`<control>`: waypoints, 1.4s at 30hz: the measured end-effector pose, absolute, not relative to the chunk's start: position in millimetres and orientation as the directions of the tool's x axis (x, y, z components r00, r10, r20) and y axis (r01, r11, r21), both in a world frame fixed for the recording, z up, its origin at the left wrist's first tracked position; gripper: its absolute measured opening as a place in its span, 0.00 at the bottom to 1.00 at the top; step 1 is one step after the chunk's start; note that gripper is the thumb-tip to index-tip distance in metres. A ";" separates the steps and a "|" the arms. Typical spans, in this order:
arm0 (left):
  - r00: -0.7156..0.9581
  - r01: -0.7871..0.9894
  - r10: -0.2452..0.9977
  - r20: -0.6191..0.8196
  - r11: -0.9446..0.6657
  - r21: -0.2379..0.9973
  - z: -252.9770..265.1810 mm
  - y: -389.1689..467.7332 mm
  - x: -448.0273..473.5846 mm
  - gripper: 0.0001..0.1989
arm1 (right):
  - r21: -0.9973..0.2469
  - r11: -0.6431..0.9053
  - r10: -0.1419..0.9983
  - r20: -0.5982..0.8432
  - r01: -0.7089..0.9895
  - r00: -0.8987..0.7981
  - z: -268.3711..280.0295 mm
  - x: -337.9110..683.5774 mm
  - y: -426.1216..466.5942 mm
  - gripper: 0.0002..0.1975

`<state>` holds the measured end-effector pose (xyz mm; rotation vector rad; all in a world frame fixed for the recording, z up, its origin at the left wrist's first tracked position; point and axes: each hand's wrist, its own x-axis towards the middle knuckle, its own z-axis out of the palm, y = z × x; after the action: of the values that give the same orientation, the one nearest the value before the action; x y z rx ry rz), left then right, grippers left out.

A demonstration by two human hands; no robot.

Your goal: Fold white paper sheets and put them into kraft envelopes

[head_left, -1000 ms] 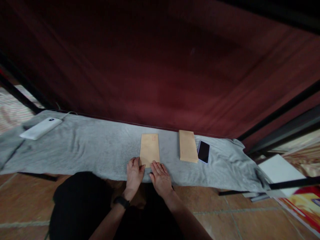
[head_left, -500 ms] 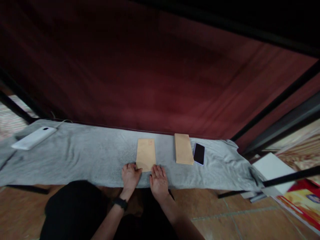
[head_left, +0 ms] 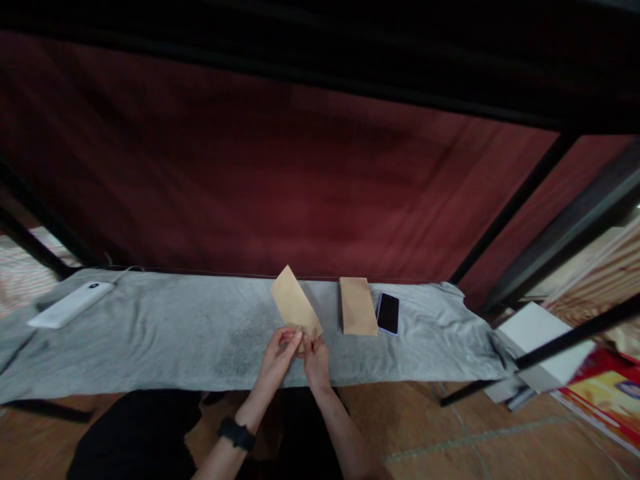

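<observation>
A tan paper envelope [head_left: 295, 300] is tilted above the grey cloth, its far corner pointing up and to the left. At its near end my left hand [head_left: 280, 350] pinches the paper between thumb and fingers. Close beside it, my right hand [head_left: 315, 357] grips the same end with curled fingers. The hands almost touch, and they hide part of the near edge. To the right, a stack of similar envelopes [head_left: 359, 307] lies on the cloth, with a dark-screened phone [head_left: 389, 313] just beyond it.
Grey cloth [head_left: 190, 333] covers the long narrow bench. A white device with a cable [head_left: 73, 305] lies at its left end. Behind stands a dark red panel [head_left: 300, 187] with black metal bars [head_left: 515, 200]. White and red boxes [head_left: 607, 400] are on the floor at right.
The envelope lay flat under both hands; now it is lifted, turned and tilted. My hands have drawn together at its near end, fingers closed on it. The view has shifted slightly.
</observation>
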<state>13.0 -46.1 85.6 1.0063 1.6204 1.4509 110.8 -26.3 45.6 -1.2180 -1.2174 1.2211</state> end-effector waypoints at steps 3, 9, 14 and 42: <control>-0.470 0.006 0.874 -0.123 0.143 0.990 74.3 -53.1 7.2 0.30 | -0.913 -0.203 0.978 -0.204 -0.354 -0.036 38.4 103.8 -22.2 0.23; -0.393 -0.082 0.882 -0.260 0.248 0.965 51.8 -43.8 -10.0 0.28 | -0.843 -0.344 0.939 -0.298 -0.413 -0.175 28.2 97.2 -28.1 0.21; -0.366 -0.012 0.886 -0.286 0.302 0.953 44.4 -25.1 -29.5 0.21 | -0.899 -0.408 0.893 -0.357 -0.160 -0.274 28.7 118.4 -27.8 0.19; 0.312 0.895 0.927 0.210 -0.361 0.262 9.4 118.9 -25.4 0.27 | -0.230 0.600 0.773 0.414 0.766 -0.481 -4.1 145.2 -41.5 0.28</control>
<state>-25.4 118.9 9.4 2.4650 1.7172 0.4982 145.2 -41.5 -4.1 -1.2210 -2.3503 0.0193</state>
